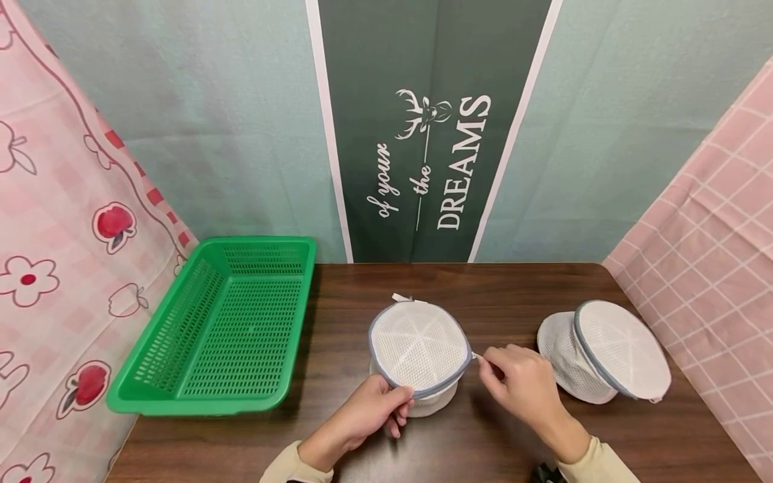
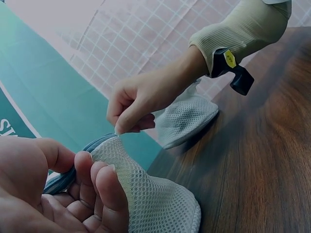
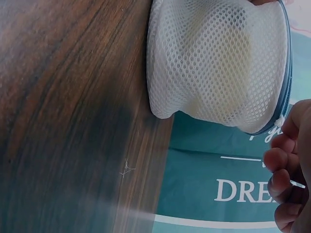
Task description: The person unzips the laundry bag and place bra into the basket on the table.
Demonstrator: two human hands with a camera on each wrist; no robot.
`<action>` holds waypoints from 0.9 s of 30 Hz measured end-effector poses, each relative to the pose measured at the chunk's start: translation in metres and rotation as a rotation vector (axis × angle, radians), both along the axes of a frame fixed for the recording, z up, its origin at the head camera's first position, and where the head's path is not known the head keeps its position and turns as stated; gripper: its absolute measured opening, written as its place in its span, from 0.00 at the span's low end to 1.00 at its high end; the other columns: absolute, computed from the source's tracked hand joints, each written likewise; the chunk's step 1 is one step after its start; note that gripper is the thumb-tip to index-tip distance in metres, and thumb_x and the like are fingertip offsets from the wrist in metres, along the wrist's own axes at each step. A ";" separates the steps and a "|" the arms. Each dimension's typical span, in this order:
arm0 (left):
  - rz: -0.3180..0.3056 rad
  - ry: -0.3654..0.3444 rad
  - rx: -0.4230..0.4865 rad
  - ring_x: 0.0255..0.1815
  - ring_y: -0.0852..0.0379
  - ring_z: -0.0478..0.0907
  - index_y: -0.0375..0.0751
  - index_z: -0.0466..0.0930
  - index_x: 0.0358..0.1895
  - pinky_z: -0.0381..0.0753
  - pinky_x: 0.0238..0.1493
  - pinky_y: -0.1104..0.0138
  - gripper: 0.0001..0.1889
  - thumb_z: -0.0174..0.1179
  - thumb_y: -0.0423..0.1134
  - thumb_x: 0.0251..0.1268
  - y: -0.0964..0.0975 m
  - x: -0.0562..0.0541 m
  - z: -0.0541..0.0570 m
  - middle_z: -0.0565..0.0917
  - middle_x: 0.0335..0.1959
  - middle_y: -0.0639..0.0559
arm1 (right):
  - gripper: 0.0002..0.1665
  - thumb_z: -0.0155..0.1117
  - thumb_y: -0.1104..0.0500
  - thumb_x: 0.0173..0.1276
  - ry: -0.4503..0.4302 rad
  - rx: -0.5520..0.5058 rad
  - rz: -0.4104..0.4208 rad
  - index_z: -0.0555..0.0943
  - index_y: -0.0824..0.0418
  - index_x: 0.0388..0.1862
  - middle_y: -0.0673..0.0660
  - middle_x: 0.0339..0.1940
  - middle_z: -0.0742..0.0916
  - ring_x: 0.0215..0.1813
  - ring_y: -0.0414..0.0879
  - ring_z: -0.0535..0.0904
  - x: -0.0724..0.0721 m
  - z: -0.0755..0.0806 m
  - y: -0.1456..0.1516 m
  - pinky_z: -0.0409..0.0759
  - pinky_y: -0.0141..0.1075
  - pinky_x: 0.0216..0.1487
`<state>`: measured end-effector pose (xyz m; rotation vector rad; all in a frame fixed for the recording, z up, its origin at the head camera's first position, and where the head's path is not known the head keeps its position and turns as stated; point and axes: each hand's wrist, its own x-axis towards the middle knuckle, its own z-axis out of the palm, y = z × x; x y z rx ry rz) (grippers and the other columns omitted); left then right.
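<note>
A round white mesh laundry bag (image 1: 419, 342) with a grey-blue zipped rim stands upright on the table. My left hand (image 1: 377, 408) grips the near edge of its lid, thumb on top and fingers below. The right hand (image 1: 521, 381) pinches the small zipper pull (image 1: 476, 356) at the rim's right side. In the right wrist view, something pale yellow shows faintly through the mesh wall (image 3: 214, 63); what it is cannot be told. The lid looks shut in the head view. A second mesh bag (image 1: 625, 352) leans tilted to the right, beyond the right hand.
A green plastic basket (image 1: 296, 315) with slotted walls stands at the left of the brown wooden table (image 1: 495, 295). Cloths hang at the back and both sides, with the pink grid cloth (image 1: 706, 268) close beside the second bag.
</note>
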<state>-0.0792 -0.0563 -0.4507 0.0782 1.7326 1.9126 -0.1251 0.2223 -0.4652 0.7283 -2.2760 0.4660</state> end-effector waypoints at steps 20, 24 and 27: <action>-0.001 0.008 0.003 0.16 0.67 0.70 0.34 0.77 0.27 0.76 0.17 0.77 0.11 0.55 0.34 0.69 -0.001 0.001 0.002 0.74 0.17 0.56 | 0.14 0.57 0.54 0.61 -0.019 0.004 -0.066 0.69 0.48 0.16 0.43 0.14 0.67 0.17 0.38 0.64 -0.013 -0.002 0.003 0.59 0.33 0.14; -0.002 0.009 0.003 0.16 0.67 0.71 0.34 0.77 0.27 0.76 0.17 0.77 0.11 0.55 0.34 0.70 -0.001 0.001 0.002 0.74 0.17 0.56 | 0.14 0.59 0.55 0.60 -0.012 0.009 -0.068 0.69 0.47 0.17 0.42 0.14 0.67 0.17 0.38 0.64 -0.014 -0.001 0.002 0.59 0.32 0.14; 0.001 0.008 0.001 0.16 0.67 0.71 0.34 0.77 0.28 0.76 0.16 0.77 0.11 0.55 0.34 0.70 -0.002 0.001 0.002 0.74 0.17 0.56 | 0.14 0.60 0.55 0.60 -0.006 0.014 -0.069 0.70 0.47 0.17 0.42 0.14 0.67 0.17 0.38 0.64 -0.014 -0.001 0.002 0.59 0.33 0.14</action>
